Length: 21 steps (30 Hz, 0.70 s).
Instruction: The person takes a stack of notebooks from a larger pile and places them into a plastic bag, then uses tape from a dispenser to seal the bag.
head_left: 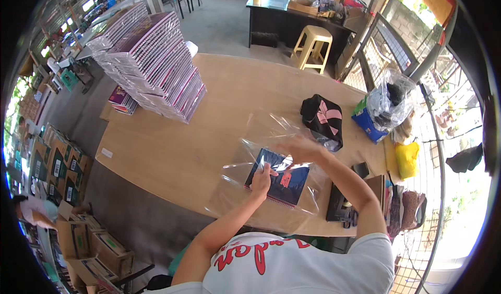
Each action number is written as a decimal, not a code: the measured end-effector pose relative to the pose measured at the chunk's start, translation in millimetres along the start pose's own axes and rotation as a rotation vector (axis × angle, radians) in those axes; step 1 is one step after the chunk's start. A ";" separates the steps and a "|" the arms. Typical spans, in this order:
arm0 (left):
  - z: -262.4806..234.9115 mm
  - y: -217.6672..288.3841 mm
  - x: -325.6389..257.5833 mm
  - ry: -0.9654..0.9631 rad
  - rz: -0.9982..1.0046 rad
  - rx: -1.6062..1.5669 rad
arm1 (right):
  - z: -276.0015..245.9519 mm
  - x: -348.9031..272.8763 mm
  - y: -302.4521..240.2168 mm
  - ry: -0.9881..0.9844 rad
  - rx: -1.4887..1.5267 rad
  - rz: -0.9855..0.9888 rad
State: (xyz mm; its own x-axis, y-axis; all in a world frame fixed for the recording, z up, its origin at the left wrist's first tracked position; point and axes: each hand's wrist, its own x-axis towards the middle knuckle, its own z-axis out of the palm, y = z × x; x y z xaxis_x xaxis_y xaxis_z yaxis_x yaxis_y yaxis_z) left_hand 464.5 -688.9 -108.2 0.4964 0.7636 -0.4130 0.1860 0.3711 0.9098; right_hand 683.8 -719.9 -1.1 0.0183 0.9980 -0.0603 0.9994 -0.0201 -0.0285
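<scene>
A dark blue spiral notebook (pixel 284 184) with red print on its cover lies at the near side of the table, its coil along the near edge. Clear plastic film (pixel 237 174) is spread around and over it, creased and shiny. My left hand (pixel 262 180) grips the notebook's left part, thumb on top of the cover. Over the far right part of the notebook is my right hand (pixel 301 150), its fingers smeared by motion among the film, so their hold is unclear.
Tall stacks of film-wrapped notebooks (pixel 156 64) stand at the far left of the wooden table (pixel 209 132). A black and pink bag (pixel 322 117), a plastic bag (pixel 389 101) and a black device (pixel 339 205) sit on the right. Cardboard boxes (pixel 99 247) lie at lower left.
</scene>
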 end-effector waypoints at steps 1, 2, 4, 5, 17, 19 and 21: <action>2.3 4.2 0.0 -0.006 -0.071 0.021 | 2.8 -26.4 -11.0 -0.061 -0.050 -0.070; 3.4 4.5 0.7 -0.013 -0.068 -0.005 | 8.4 -49.0 -19.7 -0.123 -0.100 -0.145; 9.4 1.7 3.5 -0.044 -0.059 -0.062 | 22.7 -117.4 0.7 -0.002 -0.053 0.289; 8.6 -1.9 7.1 -0.040 -0.086 -0.076 | 20.0 -154.9 0.8 -0.045 -0.074 0.410; 13.3 -0.1 7.1 -0.135 -0.105 -0.041 | 34.8 -69.8 -106.5 0.312 -0.084 0.284; 7.5 -2.8 9.8 -0.061 -0.087 -0.012 | 40.3 -61.7 -107.2 0.243 -0.001 0.338; 1.8 -1.4 7.4 -0.062 -0.029 0.056 | 48.2 -75.3 -111.8 0.241 0.146 0.403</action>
State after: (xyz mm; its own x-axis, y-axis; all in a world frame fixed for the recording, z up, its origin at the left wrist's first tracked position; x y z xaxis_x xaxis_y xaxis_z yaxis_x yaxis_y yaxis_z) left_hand 469.4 -684.7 -112.5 0.5410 0.7182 -0.4376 0.2478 0.3611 0.8990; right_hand 569.3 -795.7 -41.4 0.4263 0.8942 0.1367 0.8970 -0.3984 -0.1915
